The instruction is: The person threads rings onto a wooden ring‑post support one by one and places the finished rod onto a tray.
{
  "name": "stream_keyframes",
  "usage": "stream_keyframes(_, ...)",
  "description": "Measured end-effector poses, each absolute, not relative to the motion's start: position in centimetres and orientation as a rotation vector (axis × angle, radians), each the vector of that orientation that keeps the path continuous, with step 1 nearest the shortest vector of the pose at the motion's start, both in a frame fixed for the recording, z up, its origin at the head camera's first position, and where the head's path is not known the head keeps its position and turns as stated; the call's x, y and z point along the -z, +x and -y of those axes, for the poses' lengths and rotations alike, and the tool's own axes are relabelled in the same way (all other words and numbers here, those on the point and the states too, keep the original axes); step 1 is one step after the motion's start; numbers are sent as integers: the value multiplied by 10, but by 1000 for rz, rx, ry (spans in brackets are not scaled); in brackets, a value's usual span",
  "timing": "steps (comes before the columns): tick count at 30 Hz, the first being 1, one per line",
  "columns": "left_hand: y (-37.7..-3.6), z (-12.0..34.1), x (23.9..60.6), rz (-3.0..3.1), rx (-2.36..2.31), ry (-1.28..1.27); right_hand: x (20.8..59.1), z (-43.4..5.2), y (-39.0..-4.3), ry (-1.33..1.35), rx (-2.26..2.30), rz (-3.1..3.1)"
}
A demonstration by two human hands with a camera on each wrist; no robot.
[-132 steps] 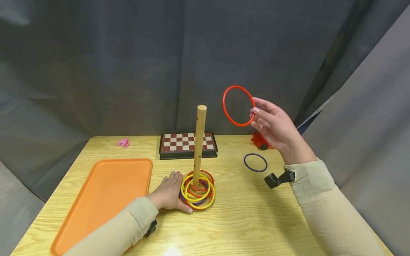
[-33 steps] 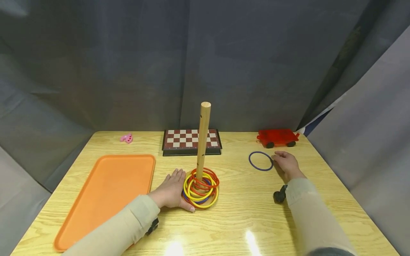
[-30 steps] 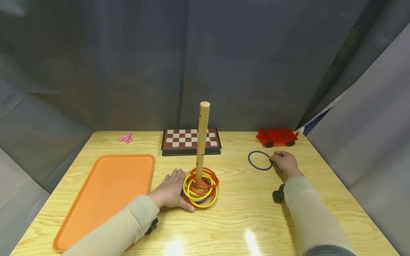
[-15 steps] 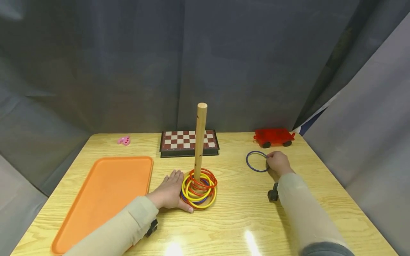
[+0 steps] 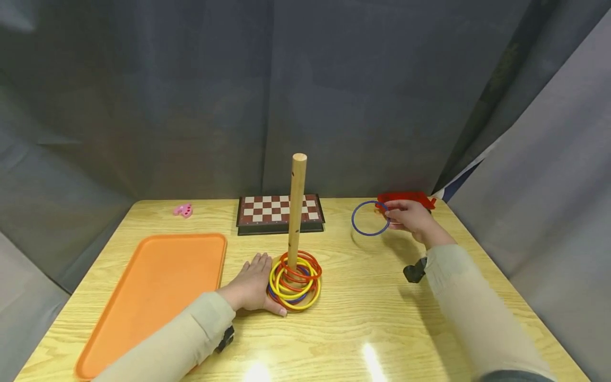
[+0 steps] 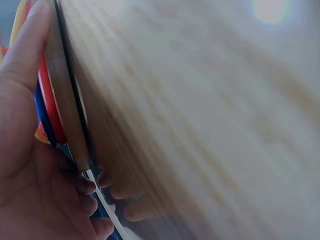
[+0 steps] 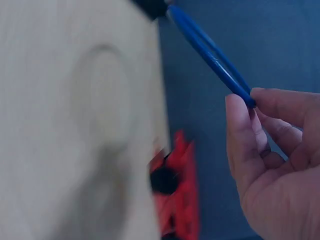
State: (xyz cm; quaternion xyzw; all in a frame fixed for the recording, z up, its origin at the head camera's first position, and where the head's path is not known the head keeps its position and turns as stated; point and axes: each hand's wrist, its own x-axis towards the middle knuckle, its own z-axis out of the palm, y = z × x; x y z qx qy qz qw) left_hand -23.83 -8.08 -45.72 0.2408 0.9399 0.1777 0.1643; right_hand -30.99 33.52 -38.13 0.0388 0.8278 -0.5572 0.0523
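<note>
A wooden peg (image 5: 296, 207) stands upright on the table, with several red, yellow and blue rings (image 5: 295, 280) stacked round its foot. My left hand (image 5: 254, 285) rests flat on the table, its fingers straight, touching the left side of the ring stack (image 6: 46, 107). My right hand (image 5: 409, 217) pinches a thin blue ring (image 5: 370, 218) at its right edge and holds it in the air above the table's back right. In the right wrist view the blue ring (image 7: 210, 55) sits between thumb and fingertips (image 7: 250, 100).
An orange tray (image 5: 157, 297) lies at the left. A chessboard (image 5: 279, 213) sits behind the peg, a small pink piece (image 5: 183, 210) at the back left, a red toy car (image 5: 408, 199) behind my right hand. Grey curtains close in the table.
My right hand reached the blue ring lying on the table, took hold of it and lifted it up and toward the back. Earlier it held a red ring, now on the peg.
</note>
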Motion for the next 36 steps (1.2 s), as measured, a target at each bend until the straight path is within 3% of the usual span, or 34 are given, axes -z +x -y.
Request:
stream_keyframes(15, -240, 82, 461, -2704, -494, 686, 298, -283, -306, -75, 1876, -2394)
stream_keyframes(25, -240, 80, 459, -2699, -472, 683, 257, -238, -298, -243, 2263, -2007)
stream_keyframes(36, -240, 80, 461, -2704, -469, 704, 223, -180, -264, -466, 2444, -1645)
